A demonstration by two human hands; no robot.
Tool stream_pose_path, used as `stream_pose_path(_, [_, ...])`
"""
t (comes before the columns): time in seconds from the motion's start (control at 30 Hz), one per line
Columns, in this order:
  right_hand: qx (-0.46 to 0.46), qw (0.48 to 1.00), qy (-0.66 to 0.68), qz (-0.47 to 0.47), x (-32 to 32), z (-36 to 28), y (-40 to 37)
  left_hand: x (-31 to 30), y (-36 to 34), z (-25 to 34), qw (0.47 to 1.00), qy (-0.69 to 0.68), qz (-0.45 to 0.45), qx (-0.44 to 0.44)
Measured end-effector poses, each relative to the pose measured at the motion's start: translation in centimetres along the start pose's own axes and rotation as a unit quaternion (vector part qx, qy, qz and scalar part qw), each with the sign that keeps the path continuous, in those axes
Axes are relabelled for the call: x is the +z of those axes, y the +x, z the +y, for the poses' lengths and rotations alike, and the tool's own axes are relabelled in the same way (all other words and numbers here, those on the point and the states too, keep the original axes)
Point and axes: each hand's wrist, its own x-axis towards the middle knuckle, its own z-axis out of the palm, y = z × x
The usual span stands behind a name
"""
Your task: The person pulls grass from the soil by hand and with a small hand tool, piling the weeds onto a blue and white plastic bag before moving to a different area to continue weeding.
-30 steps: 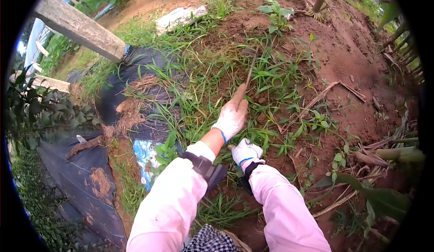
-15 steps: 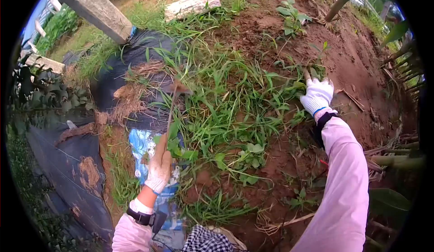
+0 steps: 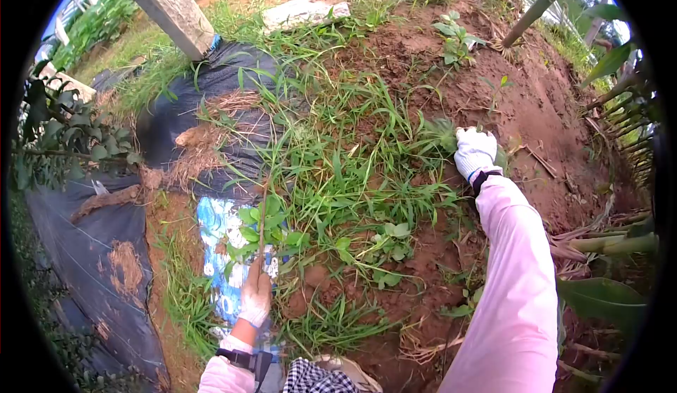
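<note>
My left hand (image 3: 255,295), in a soiled white glove, is wrapped round a thin brown handle (image 3: 263,216) above a blue and white printed sheet (image 3: 220,234). The handle points away from me; its far end is hard to make out among the grass. On the right, my right hand (image 3: 476,152), in a white glove, is closed on a blurred tuft of green weeds (image 3: 441,135) over the reddish soil. Cut or loose-looking grass (image 3: 345,174) lies between the two hands.
Black plastic sheeting (image 3: 169,132) covers ground on the left. A concrete post (image 3: 169,12) leans at the upper left, with a pale slab (image 3: 303,15) beyond. Thick plant stalks (image 3: 613,245) stand at the right edge. A checkered cloth (image 3: 317,377) shows at the bottom.
My right hand has closed and moved left and slightly down with the weeds. My left hand has moved down towards me, drawing the handle along.
</note>
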Motion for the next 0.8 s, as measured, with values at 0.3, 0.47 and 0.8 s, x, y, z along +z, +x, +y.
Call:
stream_pose_path(0.3, [0.005, 0.998, 0.024, -0.052, -0.9, 0.2, -1.0, 0.1, 1.4, -6.5, 1.000, -0.018, -0.001, 0.004])
stream_pose_path(0.47, [-0.006, 0.995, 0.078, -0.057, 0.2, -0.9, -5.4, 0.6, 1.4, -5.7, 0.993, -0.117, -0.013, -0.004])
stream_pose_path(0.8, [-0.405, 0.861, 0.190, -0.241, -7.1, -19.5, -24.3, -1.2, -0.5, -4.2, 0.999, -0.022, -0.001, -0.036])
